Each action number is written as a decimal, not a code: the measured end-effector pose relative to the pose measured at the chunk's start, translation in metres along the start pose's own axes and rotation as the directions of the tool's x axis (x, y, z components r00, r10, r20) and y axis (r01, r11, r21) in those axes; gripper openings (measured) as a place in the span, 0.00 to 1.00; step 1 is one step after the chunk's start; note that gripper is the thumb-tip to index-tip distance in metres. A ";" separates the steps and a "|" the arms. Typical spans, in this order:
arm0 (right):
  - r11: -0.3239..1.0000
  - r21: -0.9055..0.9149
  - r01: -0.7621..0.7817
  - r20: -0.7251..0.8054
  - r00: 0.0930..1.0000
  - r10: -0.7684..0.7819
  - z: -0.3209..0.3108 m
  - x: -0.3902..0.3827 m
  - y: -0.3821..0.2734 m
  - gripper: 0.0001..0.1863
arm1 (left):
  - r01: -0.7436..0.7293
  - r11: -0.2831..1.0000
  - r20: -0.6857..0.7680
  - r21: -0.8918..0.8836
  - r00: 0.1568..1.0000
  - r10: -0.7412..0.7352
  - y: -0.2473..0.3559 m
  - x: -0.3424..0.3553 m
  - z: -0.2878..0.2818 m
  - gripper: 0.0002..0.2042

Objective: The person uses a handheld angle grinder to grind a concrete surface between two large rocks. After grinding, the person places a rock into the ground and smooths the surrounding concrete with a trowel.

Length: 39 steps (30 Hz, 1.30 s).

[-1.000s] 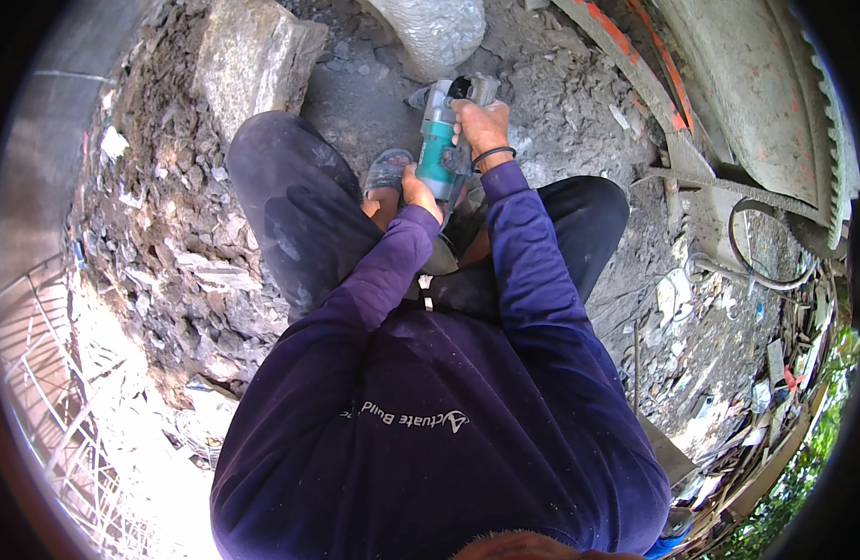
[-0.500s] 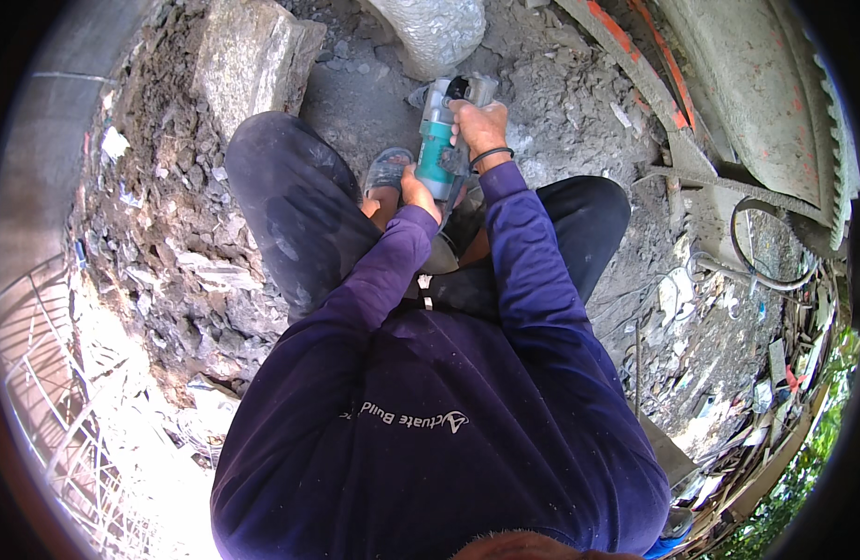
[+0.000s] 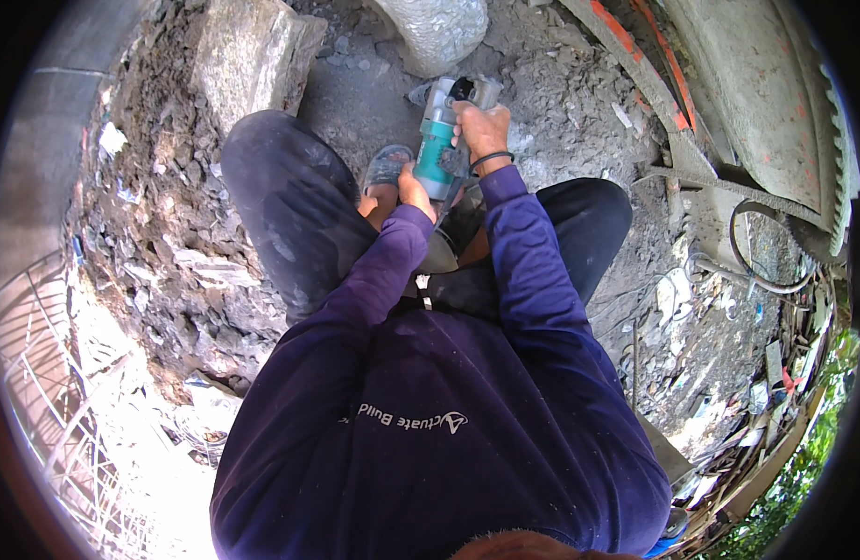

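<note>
A teal and silver power tool (image 3: 438, 147) lies lengthwise between my bent legs, its metal head toward a pale, rough concrete column (image 3: 435, 28). My right hand (image 3: 482, 129) is closed on the upper part of the tool, beside its head; a dark band circles that wrist. Lower down, my left hand (image 3: 414, 191) grips the teal body. My sandalled foot (image 3: 388, 170) shows just left of the tool. Whether the tip of the tool touches the ground or column is too small to tell.
A stone block (image 3: 253, 65) stands at upper left amid grey rubble (image 3: 150, 233). On the right are large rusty metal plates (image 3: 747, 103) with orange marks and a toothed edge, plus a hose loop (image 3: 738, 243). A metal grid (image 3: 47, 392) is at lower left, scrap along the lower right.
My left knee has shifted slightly leftward, and my left hand and forearm very slightly too. Both hands stay on the tool, which has barely moved.
</note>
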State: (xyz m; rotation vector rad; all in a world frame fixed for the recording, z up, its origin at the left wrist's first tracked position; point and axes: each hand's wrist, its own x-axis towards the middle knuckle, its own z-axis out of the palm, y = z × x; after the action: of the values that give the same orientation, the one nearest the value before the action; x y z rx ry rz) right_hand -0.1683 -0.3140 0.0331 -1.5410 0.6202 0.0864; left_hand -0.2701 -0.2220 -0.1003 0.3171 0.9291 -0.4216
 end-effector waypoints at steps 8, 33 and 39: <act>0.994 -0.106 0.038 -0.023 0.999 -0.040 0.006 -0.002 0.013 0.10 | -0.001 0.999 -0.010 0.043 1.000 0.002 0.004 -0.010 -0.002 0.24; 0.949 -0.290 0.126 0.010 0.992 -0.129 0.036 -0.003 0.044 0.17 | -0.042 0.992 -0.146 0.121 0.988 0.060 0.016 -0.032 -0.006 0.26; 0.917 -0.368 0.154 0.030 0.988 -0.154 0.049 -0.016 0.033 0.21 | -0.086 0.987 -0.099 0.137 0.990 0.100 0.022 -0.012 -0.033 0.29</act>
State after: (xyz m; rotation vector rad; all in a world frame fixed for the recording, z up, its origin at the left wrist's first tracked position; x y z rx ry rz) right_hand -0.1800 -0.2604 0.0054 -1.9509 0.4970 0.0876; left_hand -0.2883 -0.1857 -0.1072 0.5064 0.9875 -0.3841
